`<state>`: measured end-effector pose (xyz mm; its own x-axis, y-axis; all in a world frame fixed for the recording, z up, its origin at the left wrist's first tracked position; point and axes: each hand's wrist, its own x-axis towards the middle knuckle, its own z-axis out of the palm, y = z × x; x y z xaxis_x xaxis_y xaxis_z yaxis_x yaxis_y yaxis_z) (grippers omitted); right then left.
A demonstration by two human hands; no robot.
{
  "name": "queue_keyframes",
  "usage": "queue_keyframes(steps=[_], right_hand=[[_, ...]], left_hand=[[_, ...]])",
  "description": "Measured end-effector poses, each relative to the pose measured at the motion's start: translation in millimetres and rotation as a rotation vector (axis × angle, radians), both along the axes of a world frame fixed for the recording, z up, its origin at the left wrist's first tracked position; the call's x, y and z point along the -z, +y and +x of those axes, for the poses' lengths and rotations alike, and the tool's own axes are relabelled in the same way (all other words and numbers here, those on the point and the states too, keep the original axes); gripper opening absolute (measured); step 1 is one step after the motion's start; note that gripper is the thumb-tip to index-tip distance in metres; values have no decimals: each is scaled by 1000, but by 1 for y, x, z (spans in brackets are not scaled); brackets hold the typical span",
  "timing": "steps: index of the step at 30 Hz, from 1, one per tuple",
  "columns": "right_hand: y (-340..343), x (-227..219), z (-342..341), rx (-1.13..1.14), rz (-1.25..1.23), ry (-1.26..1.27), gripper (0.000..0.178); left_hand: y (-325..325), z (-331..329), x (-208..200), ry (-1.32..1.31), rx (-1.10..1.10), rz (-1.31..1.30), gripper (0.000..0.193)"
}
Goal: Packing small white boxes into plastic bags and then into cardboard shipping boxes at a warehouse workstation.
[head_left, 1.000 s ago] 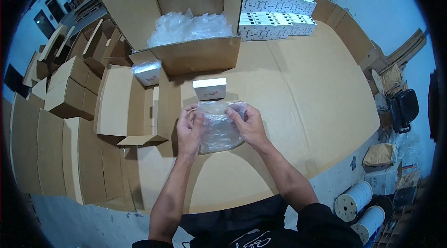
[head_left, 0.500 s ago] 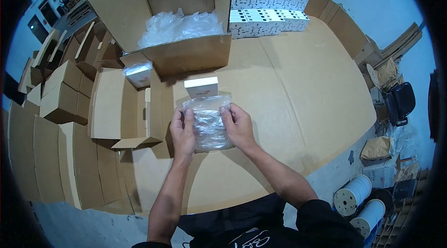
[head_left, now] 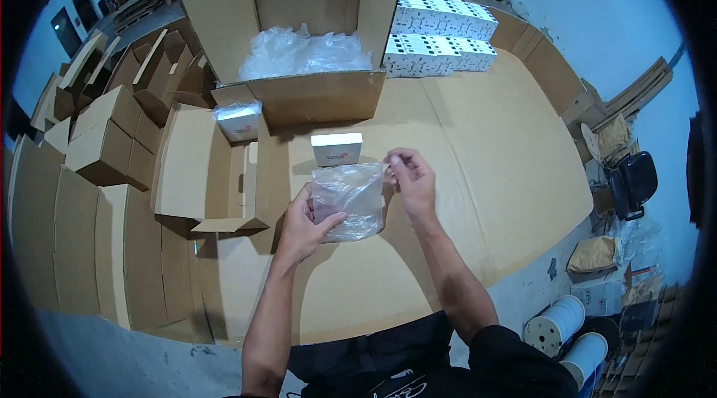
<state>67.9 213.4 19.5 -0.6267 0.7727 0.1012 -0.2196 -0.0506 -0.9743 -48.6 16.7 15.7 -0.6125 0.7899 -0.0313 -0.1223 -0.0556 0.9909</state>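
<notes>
A clear plastic bag [head_left: 357, 200], flat and wrinkled, hangs over the cardboard-covered table in front of me. My left hand [head_left: 302, 225] grips its left side, thumb lying across the front. At the bag's upper right corner, the thumb and fingers of my right hand [head_left: 413, 183] are pinched together on the edge. Just beyond the bag stands a small white box [head_left: 336, 149] with a little red mark. To the left, an open carton [head_left: 187, 166] holds another white box [head_left: 240, 123] wrapped in clear plastic.
A large open carton [head_left: 321, 99] full of clear plastic bags [head_left: 306, 53] stands at the back. Patterned white boxes [head_left: 441, 54] are stacked to its right. Brown cartons [head_left: 104, 144] crowd the left side. Cable spools [head_left: 556, 323] and a black chair [head_left: 633, 181] are on the right.
My right hand has moved from the bag's right side up and outward to its upper corner. The left thumb now lies further across the bag. The whole view has shifted slightly.
</notes>
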Motion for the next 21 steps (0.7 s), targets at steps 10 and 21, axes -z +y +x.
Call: queue_keyframes(steps=[10,21], right_hand=[[-8,-79,-20,-297,1318,-292,20],[-12,-115,-32,-784,1055,-490,17]], left_hand=[[-2,-3,5,45,13,-11,49],[3,-6,8,245,-77,-61,42]])
